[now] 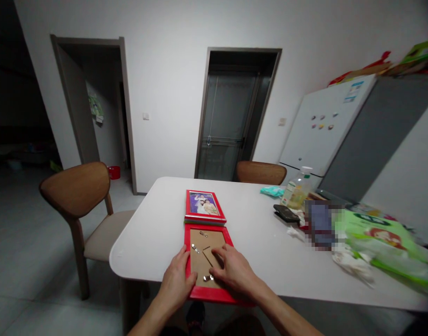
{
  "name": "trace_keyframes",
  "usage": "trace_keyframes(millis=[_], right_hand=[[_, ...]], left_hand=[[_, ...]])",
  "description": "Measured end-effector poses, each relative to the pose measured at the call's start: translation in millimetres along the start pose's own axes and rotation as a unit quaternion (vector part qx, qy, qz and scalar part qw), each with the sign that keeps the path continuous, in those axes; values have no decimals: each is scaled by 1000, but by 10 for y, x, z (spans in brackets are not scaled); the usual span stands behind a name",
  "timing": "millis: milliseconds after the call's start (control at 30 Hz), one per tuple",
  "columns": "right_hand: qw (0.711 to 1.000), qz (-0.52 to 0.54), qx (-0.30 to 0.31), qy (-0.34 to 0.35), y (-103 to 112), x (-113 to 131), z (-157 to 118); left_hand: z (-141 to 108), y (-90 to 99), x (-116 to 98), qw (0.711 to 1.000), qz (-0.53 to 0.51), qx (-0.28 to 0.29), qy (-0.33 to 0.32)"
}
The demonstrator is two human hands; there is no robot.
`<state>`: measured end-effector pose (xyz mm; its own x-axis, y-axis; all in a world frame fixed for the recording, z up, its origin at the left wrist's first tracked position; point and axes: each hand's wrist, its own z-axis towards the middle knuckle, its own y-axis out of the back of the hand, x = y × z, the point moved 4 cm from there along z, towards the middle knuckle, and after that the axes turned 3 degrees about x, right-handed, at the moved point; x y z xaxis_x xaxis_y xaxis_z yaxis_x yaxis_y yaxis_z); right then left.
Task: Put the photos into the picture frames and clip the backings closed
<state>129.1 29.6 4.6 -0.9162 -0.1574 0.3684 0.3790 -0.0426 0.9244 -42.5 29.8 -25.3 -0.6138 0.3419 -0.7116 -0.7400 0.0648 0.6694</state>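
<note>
- A wooden chair (74,189) with a curved backrest is seen well to the left of the left hand, and the rounded edge of a white table (130,252) is just beside that hand.
- The left hand (177,275) is held open, not clenched, with its fingers laid on the lower left of a red picture frame (210,294), which is placed face down directly under both hands.
- A brown cardboard backing (202,261) is seated in that frame, and small metal turn clips (203,234) are spaced around it. The frame is judged light and stiff, though any glass would be fragile; hold is best taken by its red rim.
- The right hand (233,269) is also open and grasps nothing, its fingers being pressed on the backing near a cardboard strut (207,255).
- A second red frame (200,217) holding a wedding photograph (204,205) is placed just ahead of the hands.
- A plastic bottle (298,189), a dark wallet (286,213), and a green plastic package (378,238) are placed well to the right of the right hand, with a white refrigerator (326,126) beyond them.
</note>
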Motion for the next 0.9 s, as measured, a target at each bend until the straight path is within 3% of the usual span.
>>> trace_keyframes(millis=[167, 333, 533, 633, 733, 900], right_hand=[[999, 29, -11, -10, 38, 48, -3], [999, 40, -15, 1, 225, 132, 27], [995, 72, -60, 19, 302, 473, 10], [989, 116, -54, 69, 278, 625, 2], [989, 121, -56, 64, 240, 470, 12], [992, -12, -84, -90, 149, -238, -12]], left_hand=[[2, 34, -29, 1000, -6, 10, 18], [16, 79, -91, 999, -31, 19, 21], [108, 173, -6, 965, -250, -39, 67], [119, 291, 164, 955, -281, -34, 92], [77, 510, 394, 949, -293, -32, 115], [27, 835, 758, 952, -258, -41, 161]])
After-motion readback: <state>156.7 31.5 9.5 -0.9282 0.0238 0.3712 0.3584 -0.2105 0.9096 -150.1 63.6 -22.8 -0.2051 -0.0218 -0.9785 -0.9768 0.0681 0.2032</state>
